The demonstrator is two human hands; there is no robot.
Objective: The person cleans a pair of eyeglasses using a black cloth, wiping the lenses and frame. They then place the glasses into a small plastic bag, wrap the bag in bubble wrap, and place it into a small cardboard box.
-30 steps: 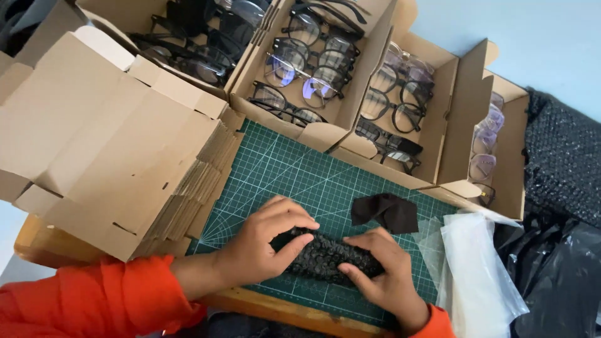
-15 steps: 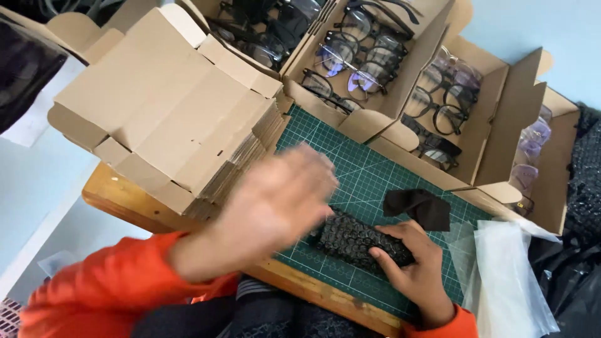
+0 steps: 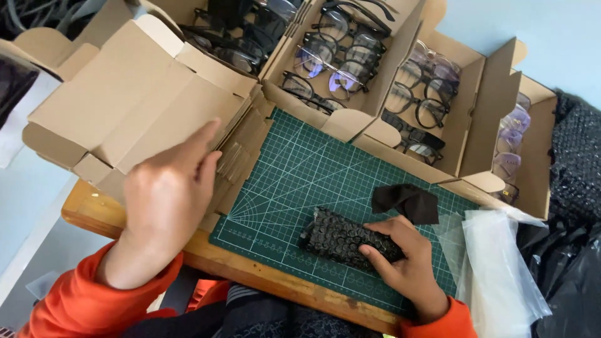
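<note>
While the black bubble-wrap bundle lies on the green cutting mat, near its front edge, these points hold:

Bundle: a dark, rolled packet, lying flat and slightly slanted; what is inside cannot be seen.

Right hand: fingers curled loosely over the bundle's right end, pressing it down rather than lifting it. A steady press looks wise, so the wrap does not spring open.

Left hand: fingers straight and together, holding nothing, its tips at the stack of flat cardboard boxes. Best to take only the top one, sliding it off cleanly.

Black cloth: just beyond the right hand, apart from the bundle.

Clear plastic bags: right of the mat.

Open cartons of eyeglasses: along the far side.
</note>
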